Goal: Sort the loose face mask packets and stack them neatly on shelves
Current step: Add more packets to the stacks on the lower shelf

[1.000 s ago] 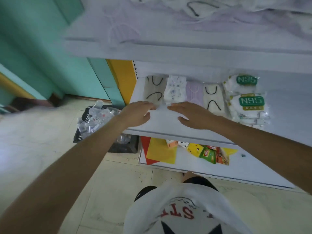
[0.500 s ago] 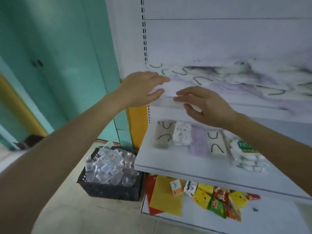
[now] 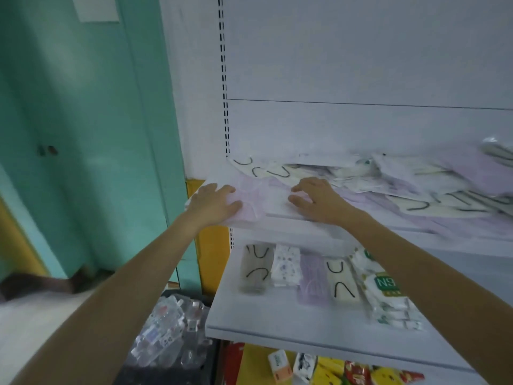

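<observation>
A purple face mask packet point(image 3: 263, 195) lies at the left front of the upper shelf point(image 3: 291, 232). My left hand point(image 3: 215, 205) rests flat on its left end, fingers nearly straight. My right hand point(image 3: 319, 201) is on its right end, with bent fingers and thumb pinching the edge. Behind and to the right, a loose heap of mask packets point(image 3: 402, 184), cream with black loops and purple, covers the shelf. On the middle shelf point(image 3: 277, 320) stand sorted rows: a cream stack point(image 3: 255, 269), a patterned white stack point(image 3: 287, 266), a purple stack point(image 3: 313, 279), another cream stack point(image 3: 340, 282) and N95 packets point(image 3: 385, 293).
A black crate of clear packets point(image 3: 169, 334) sits on the floor left of the shelving. The bottom shelf holds yellow and red snack packs point(image 3: 333, 368). A teal wall and door point(image 3: 83, 134) stand to the left, with a yellow post point(image 3: 211, 259) beside the shelf.
Both hands rose from the middle shelf's front edge to the upper shelf and came down on the purple packet. The camera tilted upward with them.
</observation>
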Available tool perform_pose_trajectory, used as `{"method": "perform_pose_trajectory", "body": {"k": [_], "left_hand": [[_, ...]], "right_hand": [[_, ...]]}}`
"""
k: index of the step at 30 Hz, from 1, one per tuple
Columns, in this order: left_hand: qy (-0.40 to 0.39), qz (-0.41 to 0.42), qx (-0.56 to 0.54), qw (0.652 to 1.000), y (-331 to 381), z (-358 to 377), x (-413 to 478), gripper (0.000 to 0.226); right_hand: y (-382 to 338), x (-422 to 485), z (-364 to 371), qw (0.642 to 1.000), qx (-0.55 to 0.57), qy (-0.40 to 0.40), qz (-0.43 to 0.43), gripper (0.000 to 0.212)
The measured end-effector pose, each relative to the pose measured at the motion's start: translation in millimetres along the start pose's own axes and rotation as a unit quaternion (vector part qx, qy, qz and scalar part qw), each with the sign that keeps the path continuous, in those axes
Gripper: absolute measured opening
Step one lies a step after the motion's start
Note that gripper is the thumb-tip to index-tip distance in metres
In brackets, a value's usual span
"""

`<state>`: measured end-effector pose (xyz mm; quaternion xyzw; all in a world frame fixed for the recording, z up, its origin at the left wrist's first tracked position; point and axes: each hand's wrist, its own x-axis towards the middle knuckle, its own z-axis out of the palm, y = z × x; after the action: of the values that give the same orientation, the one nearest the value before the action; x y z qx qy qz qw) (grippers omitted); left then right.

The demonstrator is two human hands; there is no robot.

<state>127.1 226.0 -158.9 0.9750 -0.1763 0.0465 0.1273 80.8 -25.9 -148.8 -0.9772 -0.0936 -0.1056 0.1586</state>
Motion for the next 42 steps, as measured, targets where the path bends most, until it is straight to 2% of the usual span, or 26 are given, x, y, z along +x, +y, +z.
{"method": "perform_pose_trajectory", "body": {"k": [2, 5, 7, 11, 13, 16, 20, 23, 25, 27, 29, 31, 35, 37, 39, 41, 42], "left_hand": [[-0.002, -0.026, -0.021, 0.999, -3.4, 1.0, 1.0, 0.058], [0.014, -0.015, -0.106, 0.994, -4.4, -1.6, 4.0, 0.05], [0.008, -0.016, -0.137, 0.99, -4.2, -5.8, 5.3, 0.046], [-0.026, -0.02, -0.174, 0.984, 0.3, -18.1, 10.4, 0.051], [-0.053, -0.006, -0.184, 0.982, 2.7, -27.3, 14.0, 0.057], [-0.105, 0.035, -0.23, 0.967, 3.6, -45.7, 16.4, 0.065], [-0.107, 0.07, -0.342, 0.931, 5.7, -69.2, 21.2, 0.066], [-0.068, 0.07, -0.457, 0.884, 22.0, -66.1, 40.1, 0.058], [0.0, 0.031, -0.529, 0.848, 43.5, -50.8, 59.9, 0.05], [0.061, -0.031, -0.576, 0.815, 69.0, -28.3, 79.0, 0.048], [0.11, -0.076, -0.567, 0.813, 93.1, -0.8, 90.0, 0.049], [0.154, -0.088, -0.533, 0.827, 109.1, 22.8, 94.6, 0.05], [0.207, -0.083, -0.497, 0.838, 106.9, 40.2, 107.0, 0.05], [0.21, -0.096, -0.507, 0.831, 103.5, 39.5, 109.3, 0.049], [0.203, -0.097, -0.529, 0.818, 104.1, 40.6, 108.4, 0.045], [0.195, -0.086, -0.54, 0.814, 107.3, 41.7, 106.8, 0.04], [0.19, -0.08, -0.551, 0.808, 108.2, 42.0, 107.2, 0.038]], "right_hand": [[4.7, 7.9, 1.2, 0.998, -0.037, 0.028, 0.048, 0.052], [12.7, 10.1, 8.8, 0.994, -0.044, -0.025, 0.094, 0.059], [16.0, 8.4, 12.0, 0.994, -0.044, -0.046, 0.088, 0.059], [17.2, 8.1, 6.1, 0.994, -0.068, -0.04, 0.073, 0.051], [17.8, 6.0, 1.4, 0.995, -0.069, -0.028, 0.068, 0.047], [24.3, 1.6, -3.8, 0.999, 0.002, -0.004, 0.048, 0.042], [52.5, 3.2, -17.8, 0.991, 0.046, 0.086, 0.095, 0.038], [77.4, 14.1, -31.2, 0.978, -0.022, 0.16, 0.134, 0.05], [86.2, 25.1, -35.2, 0.972, -0.03, 0.17, 0.158, 0.064], [90.7, 38.8, -33.4, 0.969, -0.038, 0.159, 0.186, 0.069], [94.5, 51.2, -28.2, 0.965, -0.06, 0.142, 0.213, 0.062], [97.4, 58.7, -20.7, 0.955, -0.083, 0.16, 0.234, 0.045], [99.4, 59.4, -12.1, 0.92, -0.053, 0.321, 0.217, 0.024], [97.4, 57.4, -16.9, 0.905, 0.031, 0.379, 0.189, 0.02], [94.4, 58.0, -23.2, 0.867, 0.229, 0.408, 0.172, 0.014], [91.8, 59.7, -29.6, 0.791, 0.441, 0.384, 0.179, 0.008], [89.3, 60.4, -31.3, 0.749, 0.534, 0.344, 0.187, 0.01]]}}
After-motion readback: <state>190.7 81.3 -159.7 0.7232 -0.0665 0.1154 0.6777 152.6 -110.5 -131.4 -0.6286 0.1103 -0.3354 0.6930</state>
